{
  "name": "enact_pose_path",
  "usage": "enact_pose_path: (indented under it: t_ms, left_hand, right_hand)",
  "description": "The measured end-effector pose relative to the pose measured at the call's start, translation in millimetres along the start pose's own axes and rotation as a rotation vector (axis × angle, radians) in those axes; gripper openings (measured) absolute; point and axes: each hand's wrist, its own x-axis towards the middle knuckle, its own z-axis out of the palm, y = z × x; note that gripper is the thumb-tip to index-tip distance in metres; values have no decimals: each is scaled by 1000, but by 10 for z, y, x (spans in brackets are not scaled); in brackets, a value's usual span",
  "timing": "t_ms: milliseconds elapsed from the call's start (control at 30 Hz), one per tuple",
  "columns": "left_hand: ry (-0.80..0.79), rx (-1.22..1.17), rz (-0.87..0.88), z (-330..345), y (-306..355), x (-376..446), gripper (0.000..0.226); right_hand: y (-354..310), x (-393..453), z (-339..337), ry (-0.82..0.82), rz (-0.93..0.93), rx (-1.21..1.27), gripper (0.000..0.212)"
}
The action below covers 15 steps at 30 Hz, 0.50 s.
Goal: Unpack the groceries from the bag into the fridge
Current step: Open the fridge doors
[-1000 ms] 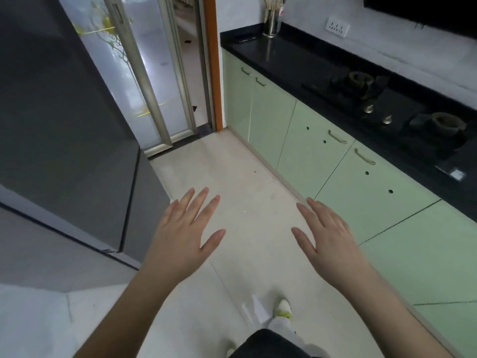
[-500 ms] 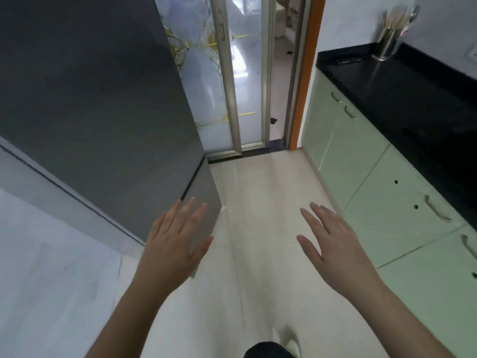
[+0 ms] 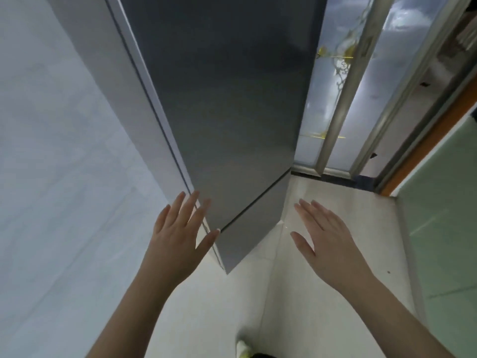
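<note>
A pale, glossy tiled floor (image 3: 322, 244) is seen in a narrow kitchen. One tall grey fridge (image 3: 227, 99), smooth and flat-fronted with its doors closed, stands at far centre-left against a white wall (image 3: 51, 177). One frosted glass sliding door (image 3: 343, 86) in a metal frame is seen behind it, and pale green cabinets (image 3: 444, 241) on the right. Two hands are held out empty, fingers spread: the left hand (image 3: 178, 241) just before the fridge's edge, the right hand (image 3: 327, 244) over the floor.
</note>
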Motion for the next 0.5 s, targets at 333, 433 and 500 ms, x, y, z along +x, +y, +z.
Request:
enact_pose_path:
  t_ms: [333, 433, 500]
  left_hand:
    - [95, -45, -191, -75, -529, 339, 72]
    - [107, -45, -222, -67, -627, 377, 70]
    - [116, -44, -242, -66, -656, 404, 69]
  right_hand:
    - [-826, 1288, -220, 62, -312, -21, 60]
    - [-997, 1591, -262, 108, -400, -16, 60]
    - [-1094, 1782, -307, 151, -477, -40, 59]
